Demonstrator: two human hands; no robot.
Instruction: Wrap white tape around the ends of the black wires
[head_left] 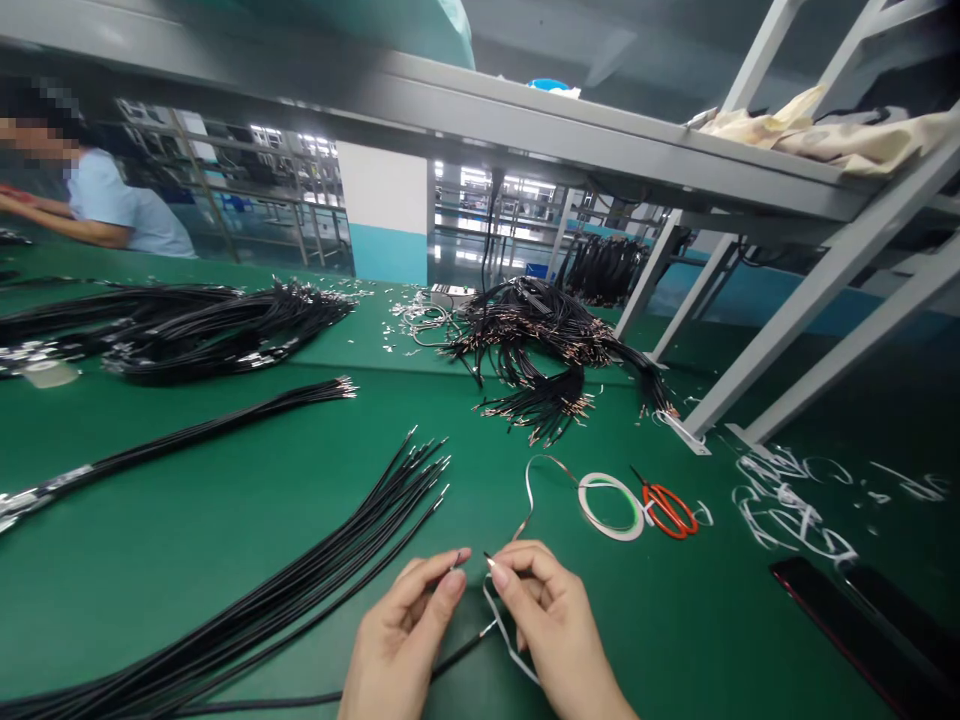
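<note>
In the middle front, my left hand (pixel 409 625) pinches a tiny item between thumb and forefinger; it is too small to name. A narrow gap away, my right hand (pixel 551 620) is closed in a pinch at the end of a thin strip of tape (pixel 529 495), which is coppery on one face and white on the other. The strip comes from a tape roll (pixel 611 507) lying flat. A white band (pixel 504 640) hangs in a loop beneath my right fingers. Below both hands, a single black cable (pixel 463 655) with a silvery tip lies on the green tabletop (pixel 285 480).
Loose black cables (pixel 330 560) fan out at left, with a bound bundle (pixel 225 425) behind. Tangled cables (pixel 536 340) lie farther back. Orange-handled scissors (pixel 671 510) rest right of the roll, near white scraps (pixel 795 510). A metal shelf frame (pixel 825 290) stands right; another person (pixel 112 200) sits far left.
</note>
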